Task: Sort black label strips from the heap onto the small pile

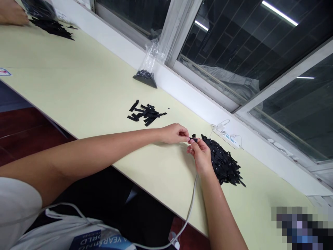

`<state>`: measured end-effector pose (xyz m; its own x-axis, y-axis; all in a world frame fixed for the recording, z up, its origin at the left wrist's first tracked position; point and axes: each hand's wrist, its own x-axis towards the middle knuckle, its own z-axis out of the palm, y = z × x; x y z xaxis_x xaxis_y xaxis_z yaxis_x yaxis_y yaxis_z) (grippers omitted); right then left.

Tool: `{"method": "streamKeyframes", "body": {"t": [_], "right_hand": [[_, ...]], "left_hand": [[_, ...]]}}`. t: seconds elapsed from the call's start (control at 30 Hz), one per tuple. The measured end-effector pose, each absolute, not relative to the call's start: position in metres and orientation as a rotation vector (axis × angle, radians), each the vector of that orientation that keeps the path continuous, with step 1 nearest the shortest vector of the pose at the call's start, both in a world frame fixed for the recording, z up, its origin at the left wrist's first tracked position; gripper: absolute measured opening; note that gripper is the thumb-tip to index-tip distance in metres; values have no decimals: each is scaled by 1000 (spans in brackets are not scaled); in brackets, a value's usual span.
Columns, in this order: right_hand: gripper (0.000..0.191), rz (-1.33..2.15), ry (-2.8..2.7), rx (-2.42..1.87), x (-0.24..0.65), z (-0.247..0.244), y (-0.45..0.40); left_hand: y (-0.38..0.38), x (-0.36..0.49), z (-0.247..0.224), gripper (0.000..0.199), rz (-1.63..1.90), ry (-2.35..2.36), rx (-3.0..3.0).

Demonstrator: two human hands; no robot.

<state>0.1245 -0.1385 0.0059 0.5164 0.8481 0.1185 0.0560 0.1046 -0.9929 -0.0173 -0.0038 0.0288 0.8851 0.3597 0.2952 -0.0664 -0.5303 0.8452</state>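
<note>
Between my two hands, just above the table, is a short black strip (193, 139). My left hand (174, 133) pinches its left end with thumb and forefinger. On the strip's other end, the thumb and fingers of my right hand (201, 152) are closed. Beyond my right hand lies a large heap of black strips (225, 161), with small pale spots on some of them. A smaller scatter of black strips (148, 114) lies farther left, past my left forearm.
Against the wall ledge stands a clear plastic bag (148, 69) with small dark pieces inside. A power strip (229, 137) sits by the heap, and a white cable (194, 194) crosses the table edge. Another person's hand (13, 14) is near black strips (53, 27) at far left.
</note>
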Motion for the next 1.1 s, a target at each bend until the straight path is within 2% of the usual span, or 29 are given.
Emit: {"method": "streamKeyframes", "body": {"t": [0.2, 0.53, 1.1], "right_hand": [[32, 779, -828, -1332, 121, 10, -139], [32, 828, -775, -1311, 119, 13, -140], [33, 818, -792, -1341, 116, 14, -141]], "left_hand": [[-8, -18, 33, 17, 560, 245, 2043], [-6, -16, 30, 21, 538, 221, 1919], [-7, -14, 31, 16, 532, 263, 1874]]}}
